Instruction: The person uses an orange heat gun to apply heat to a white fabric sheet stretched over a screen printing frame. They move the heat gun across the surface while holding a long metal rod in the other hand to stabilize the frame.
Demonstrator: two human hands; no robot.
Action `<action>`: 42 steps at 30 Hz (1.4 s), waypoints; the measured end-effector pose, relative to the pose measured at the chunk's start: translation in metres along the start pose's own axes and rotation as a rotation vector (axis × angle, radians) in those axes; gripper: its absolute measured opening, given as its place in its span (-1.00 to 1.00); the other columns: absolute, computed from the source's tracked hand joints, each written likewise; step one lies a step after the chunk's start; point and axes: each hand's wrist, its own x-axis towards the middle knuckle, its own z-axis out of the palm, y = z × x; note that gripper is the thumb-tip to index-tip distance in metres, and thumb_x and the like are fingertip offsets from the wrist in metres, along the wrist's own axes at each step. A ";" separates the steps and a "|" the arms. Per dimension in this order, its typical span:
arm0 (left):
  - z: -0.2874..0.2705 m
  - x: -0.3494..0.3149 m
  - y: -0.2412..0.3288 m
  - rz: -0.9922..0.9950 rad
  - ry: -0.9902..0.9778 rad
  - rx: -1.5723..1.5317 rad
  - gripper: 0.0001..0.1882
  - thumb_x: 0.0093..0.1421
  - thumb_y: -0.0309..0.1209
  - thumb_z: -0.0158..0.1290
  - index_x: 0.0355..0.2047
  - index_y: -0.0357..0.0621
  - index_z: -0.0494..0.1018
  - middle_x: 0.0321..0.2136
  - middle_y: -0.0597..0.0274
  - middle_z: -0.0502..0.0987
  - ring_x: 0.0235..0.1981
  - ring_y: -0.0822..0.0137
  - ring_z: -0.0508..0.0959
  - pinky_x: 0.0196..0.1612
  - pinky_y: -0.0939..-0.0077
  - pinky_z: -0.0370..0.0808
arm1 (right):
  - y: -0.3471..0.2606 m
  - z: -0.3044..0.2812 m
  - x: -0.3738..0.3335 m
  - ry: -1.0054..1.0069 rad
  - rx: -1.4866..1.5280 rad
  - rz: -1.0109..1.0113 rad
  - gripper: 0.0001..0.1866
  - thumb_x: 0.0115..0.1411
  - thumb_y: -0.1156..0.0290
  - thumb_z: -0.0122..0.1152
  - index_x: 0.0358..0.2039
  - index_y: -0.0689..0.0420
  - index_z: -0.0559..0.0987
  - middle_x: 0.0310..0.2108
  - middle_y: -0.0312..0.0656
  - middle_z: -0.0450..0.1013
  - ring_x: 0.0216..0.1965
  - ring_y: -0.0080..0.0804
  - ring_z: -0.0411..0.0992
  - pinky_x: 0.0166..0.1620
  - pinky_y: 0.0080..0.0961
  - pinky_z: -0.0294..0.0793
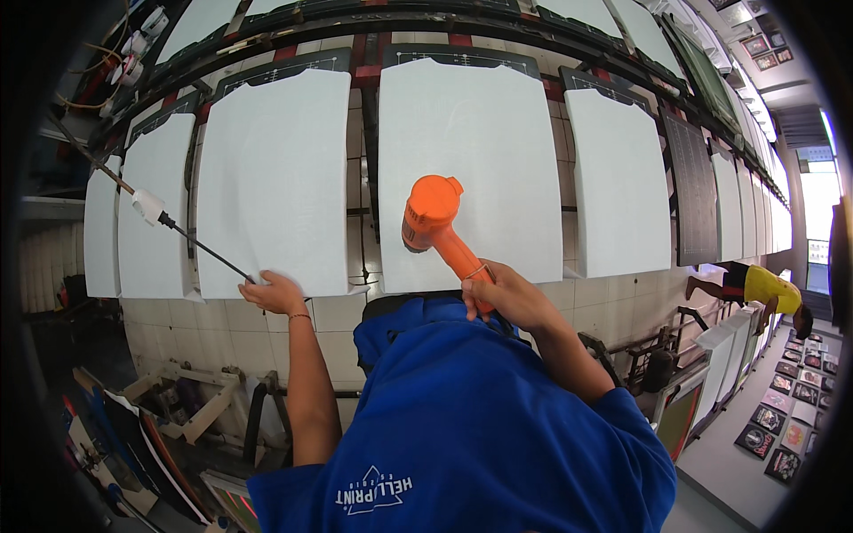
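My right hand [506, 298] is wrapped round the handle of an orange heat gun [434, 200]. The gun's head hangs over a white T-shirt [466, 115] laid flat on a dark board. To the left, my left hand [277, 294] pinches a black cord [209, 252] at the lower edge of another white T-shirt [275, 169]. Taut, that cord slants up to a white plug connector [147, 205], where it joins a further cable. The stretch of cord between my hands cannot be made out.
More boards with white shirts [617, 178] line up on both sides, with a bare dark board [691, 191] at the right. A metal rail [355, 31] runs behind them. Frames and racks [187, 400] stand at lower left. A person in yellow [771, 289] bends at far right.
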 end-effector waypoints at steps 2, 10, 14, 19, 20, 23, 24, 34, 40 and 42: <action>0.000 0.000 0.000 0.008 0.002 0.000 -0.49 0.30 -0.24 -0.16 0.14 -0.36 0.28 0.30 -0.10 0.10 0.29 0.01 0.20 0.26 0.02 0.20 | 0.003 0.000 -0.002 -0.001 0.016 -0.020 -0.71 0.29 0.22 0.10 -0.23 0.22 0.41 -0.48 -0.29 0.40 -0.48 -0.58 0.44 -0.45 -0.64 0.38; 0.004 0.001 -0.002 0.030 0.051 -0.042 -0.45 0.28 -0.25 -0.13 0.16 -0.43 0.24 0.28 -0.10 0.14 0.23 -0.02 0.28 0.23 0.03 0.24 | -0.002 -0.014 0.012 0.142 0.100 -0.092 -0.69 0.28 0.21 0.11 -0.21 0.22 0.39 -0.47 -0.30 0.40 -0.48 -0.59 0.44 -0.44 -0.66 0.38; 0.003 0.000 -0.002 0.022 0.031 -0.076 -0.40 0.27 -0.25 -0.11 0.21 -0.45 0.17 0.26 -0.10 0.16 0.18 -0.05 0.34 0.21 0.04 0.25 | 0.003 -0.021 0.002 0.102 0.028 -0.042 -0.69 0.28 0.21 0.10 -0.21 0.23 0.40 -0.49 -0.30 0.40 -0.48 -0.58 0.44 -0.44 -0.66 0.38; 0.000 -0.001 0.001 0.008 0.018 -0.023 -0.34 0.27 -0.26 -0.09 0.26 -0.45 0.09 0.25 -0.07 0.19 0.15 -0.03 0.37 0.21 0.04 0.25 | 0.006 -0.028 -0.013 0.091 0.001 -0.024 -0.70 0.28 0.22 0.09 -0.21 0.24 0.41 -0.49 -0.29 0.41 -0.48 -0.57 0.45 -0.44 -0.65 0.37; 0.000 -0.001 0.001 0.012 0.018 -0.024 -0.34 0.26 -0.26 -0.09 0.26 -0.45 0.08 0.25 -0.06 0.19 0.15 -0.01 0.38 0.21 0.05 0.25 | 0.004 -0.028 -0.011 0.120 0.022 -0.041 -0.70 0.28 0.23 0.09 -0.22 0.24 0.41 -0.49 -0.28 0.41 -0.48 -0.57 0.45 -0.44 -0.65 0.37; 0.000 -0.001 0.000 0.019 0.017 -0.038 -0.34 0.26 -0.27 -0.09 0.27 -0.45 0.08 0.25 -0.04 0.20 0.15 0.02 0.38 0.21 0.08 0.26 | 0.001 -0.029 -0.004 0.187 0.060 -0.078 -0.71 0.27 0.24 0.08 -0.20 0.25 0.41 -0.48 -0.28 0.42 -0.49 -0.57 0.45 -0.44 -0.64 0.38; -0.001 -0.002 0.002 0.016 0.016 -0.054 -0.34 0.26 -0.27 -0.09 0.27 -0.45 0.08 0.24 -0.03 0.20 0.16 0.03 0.38 0.21 0.09 0.26 | 0.004 -0.031 -0.001 0.197 0.054 -0.081 -0.69 0.27 0.25 0.08 -0.17 0.26 0.41 -0.48 -0.28 0.43 -0.49 -0.56 0.46 -0.44 -0.63 0.39; 0.002 0.000 -0.002 0.057 0.053 -0.014 -0.38 0.24 -0.29 -0.08 0.21 -0.46 0.13 0.18 -0.10 0.24 0.18 -0.02 0.33 0.19 0.06 0.29 | 0.006 -0.041 -0.023 0.166 -0.007 -0.031 -0.75 0.26 0.26 0.09 -0.27 0.22 0.42 -0.50 -0.28 0.41 -0.49 -0.55 0.45 -0.44 -0.62 0.38; 0.000 0.000 -0.002 0.020 -0.004 -0.087 -0.34 0.27 -0.27 -0.10 0.26 -0.46 0.08 0.24 -0.10 0.19 0.21 -0.01 0.32 0.24 0.06 0.21 | 0.005 -0.039 -0.014 0.249 0.075 -0.092 -0.75 0.27 0.26 0.09 -0.28 0.21 0.42 -0.50 -0.29 0.41 -0.50 -0.56 0.44 -0.44 -0.61 0.38; 0.002 0.000 -0.003 0.049 0.022 -0.034 -0.34 0.27 -0.27 -0.11 0.26 -0.46 0.08 0.24 -0.09 0.20 0.20 -0.01 0.33 0.24 0.06 0.22 | 0.007 -0.043 -0.023 0.217 0.042 -0.032 -0.75 0.26 0.25 0.10 -0.27 0.21 0.42 -0.50 -0.29 0.41 -0.50 -0.56 0.44 -0.44 -0.61 0.39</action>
